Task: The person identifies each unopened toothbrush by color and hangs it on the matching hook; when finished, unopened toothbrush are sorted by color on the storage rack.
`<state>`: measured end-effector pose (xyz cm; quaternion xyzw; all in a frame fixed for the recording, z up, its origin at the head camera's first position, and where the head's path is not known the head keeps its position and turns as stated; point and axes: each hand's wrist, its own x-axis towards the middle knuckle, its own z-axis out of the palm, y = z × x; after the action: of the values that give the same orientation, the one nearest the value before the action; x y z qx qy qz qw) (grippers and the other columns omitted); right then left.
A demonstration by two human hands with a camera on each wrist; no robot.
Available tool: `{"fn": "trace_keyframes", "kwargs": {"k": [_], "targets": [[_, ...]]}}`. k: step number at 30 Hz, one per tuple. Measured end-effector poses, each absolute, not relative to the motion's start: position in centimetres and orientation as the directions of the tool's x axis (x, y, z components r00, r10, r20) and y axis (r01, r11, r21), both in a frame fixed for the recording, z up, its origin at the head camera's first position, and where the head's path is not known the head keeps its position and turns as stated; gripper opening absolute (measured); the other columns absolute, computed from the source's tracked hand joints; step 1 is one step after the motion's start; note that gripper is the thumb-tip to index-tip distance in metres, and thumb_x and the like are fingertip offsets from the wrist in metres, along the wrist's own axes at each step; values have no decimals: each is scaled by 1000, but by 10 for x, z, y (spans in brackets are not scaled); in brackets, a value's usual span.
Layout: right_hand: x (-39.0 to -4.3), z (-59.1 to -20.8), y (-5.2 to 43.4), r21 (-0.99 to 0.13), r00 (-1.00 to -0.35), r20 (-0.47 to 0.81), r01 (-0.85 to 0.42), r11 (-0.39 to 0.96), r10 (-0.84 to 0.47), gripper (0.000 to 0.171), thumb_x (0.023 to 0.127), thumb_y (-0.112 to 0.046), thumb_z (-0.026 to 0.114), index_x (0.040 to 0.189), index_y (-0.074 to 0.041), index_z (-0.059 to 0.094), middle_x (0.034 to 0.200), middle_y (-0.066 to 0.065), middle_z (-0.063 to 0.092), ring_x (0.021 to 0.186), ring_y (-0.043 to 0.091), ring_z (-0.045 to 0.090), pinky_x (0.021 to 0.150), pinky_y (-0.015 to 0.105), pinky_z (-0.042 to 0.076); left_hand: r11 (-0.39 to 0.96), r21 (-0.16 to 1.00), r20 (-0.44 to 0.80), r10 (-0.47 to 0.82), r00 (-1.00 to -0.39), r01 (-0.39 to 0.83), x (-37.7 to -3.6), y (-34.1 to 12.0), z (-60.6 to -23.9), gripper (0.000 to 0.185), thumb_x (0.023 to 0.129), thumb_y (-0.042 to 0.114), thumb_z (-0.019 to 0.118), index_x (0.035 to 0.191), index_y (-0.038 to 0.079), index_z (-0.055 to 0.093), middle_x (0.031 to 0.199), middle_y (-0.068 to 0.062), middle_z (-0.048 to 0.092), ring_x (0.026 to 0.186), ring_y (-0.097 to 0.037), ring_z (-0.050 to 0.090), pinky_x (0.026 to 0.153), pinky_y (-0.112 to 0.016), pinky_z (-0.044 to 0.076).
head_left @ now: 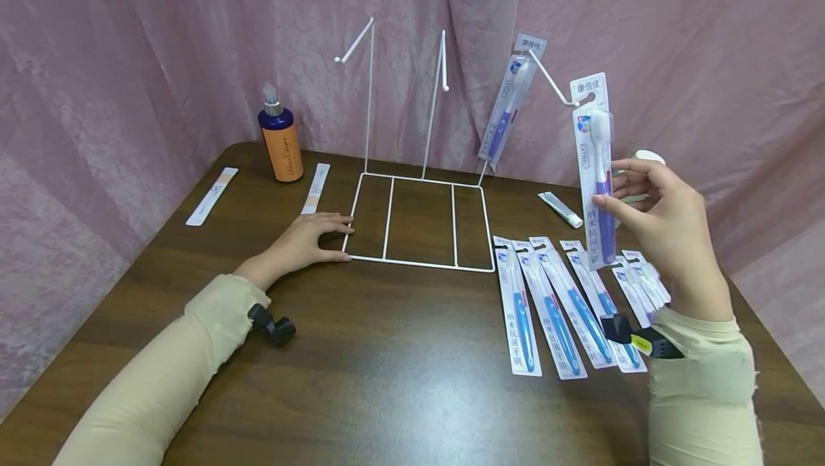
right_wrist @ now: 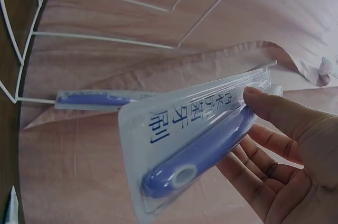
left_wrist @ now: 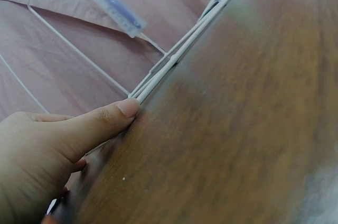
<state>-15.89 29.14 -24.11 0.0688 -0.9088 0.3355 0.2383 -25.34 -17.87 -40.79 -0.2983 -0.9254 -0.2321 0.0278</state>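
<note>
My right hand (head_left: 670,212) pinches a packaged purple toothbrush (head_left: 594,172) upright by its side edges, thumb in front and fingers behind. The slot in its card is right at the tip of the right hook of a white wire display rack (head_left: 422,263). Another packaged purple toothbrush (head_left: 509,104) hangs farther back on that same hook. In the right wrist view the held pack (right_wrist: 195,145) shows its purple handle end toward the camera. My left hand (head_left: 306,240) rests at the rack's front left corner, fingers stretched over the side wire, thumb (left_wrist: 113,115) touching the corner.
Several packaged blue toothbrushes (head_left: 522,308) lie fanned out at the right, with purple ones (head_left: 641,280) beside them. A small tube (head_left: 561,209) lies behind. An orange and blue pump bottle (head_left: 281,140) and two flat strips (head_left: 213,196) are at the back left. A pink curtain hangs behind.
</note>
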Motion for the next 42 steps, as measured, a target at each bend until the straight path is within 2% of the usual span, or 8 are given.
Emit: {"fn": "trace_keyframes", "kwargs": {"k": [12, 18, 23, 26, 29, 37, 42], "targets": [[-159, -245, 279, -536, -855, 518, -343, 772, -20, 47, 81, -14, 78, 124, -10, 61, 89, -23, 55, 81, -9, 55, 70, -1, 43, 718, 421, 181, 532, -827, 554, -253, -179, -410, 56, 77, 39, 78, 125, 13, 65, 144, -6, 53, 137, -33, 42, 111, -62, 25], [-160, -250, 271, -530, -851, 524, -360, 768, -37, 46, 82, -13, 77, 125, -8, 60, 93, -14, 57, 83, -9, 54, 72, -1, 43, 717, 424, 179, 532, -828, 553, -253, -178, -409, 56, 77, 39, 78, 126, 13, 64, 144, -6, 53, 137, -33, 42, 111, -62, 25], [-165, -257, 267, -531, -837, 546, -375, 760, -32, 46, 81, -12, 77, 124, -5, 60, 94, 0, 62, 80, -11, 53, 70, 0, 44, 716, 411, 186, 540, -821, 564, -255, -178, -411, 56, 77, 39, 78, 125, 13, 65, 143, -7, 53, 136, -33, 43, 111, -62, 26], [-170, -261, 265, -544, -829, 559, -385, 745, -20, 46, 81, -11, 77, 123, -4, 60, 95, 7, 63, 78, -11, 53, 69, 1, 44, 713, 412, 189, 543, -819, 568, -255, -178, -411, 56, 77, 39, 78, 125, 14, 65, 143, -6, 53, 136, -33, 43, 111, -61, 26], [-177, -265, 263, -565, -828, 561, -381, 732, 3, 47, 81, -11, 77, 124, -3, 60, 96, 9, 63, 78, -10, 53, 68, 1, 44, 712, 412, 191, 542, -818, 568, -255, -177, -411, 56, 77, 39, 79, 125, 14, 65, 143, -6, 53, 136, -33, 44, 111, -61, 27], [-201, -272, 250, -688, -862, 498, -322, 650, 100, 46, 83, -17, 75, 123, -1, 58, 96, -1, 59, 83, -2, 55, 73, 5, 48, 717, 425, 180, 531, -828, 553, -253, -177, -409, 56, 77, 38, 79, 125, 13, 65, 143, -6, 53, 137, -33, 43, 111, -61, 25], [-220, -276, 244, -662, -839, 534, -338, 669, 104, 44, 84, -16, 75, 121, 1, 58, 98, 12, 64, 78, -9, 53, 73, 4, 46, 724, 426, 172, 524, -834, 542, -252, -178, -408, 56, 77, 38, 79, 125, 14, 65, 144, -6, 53, 138, -32, 42, 112, -61, 24]]}}
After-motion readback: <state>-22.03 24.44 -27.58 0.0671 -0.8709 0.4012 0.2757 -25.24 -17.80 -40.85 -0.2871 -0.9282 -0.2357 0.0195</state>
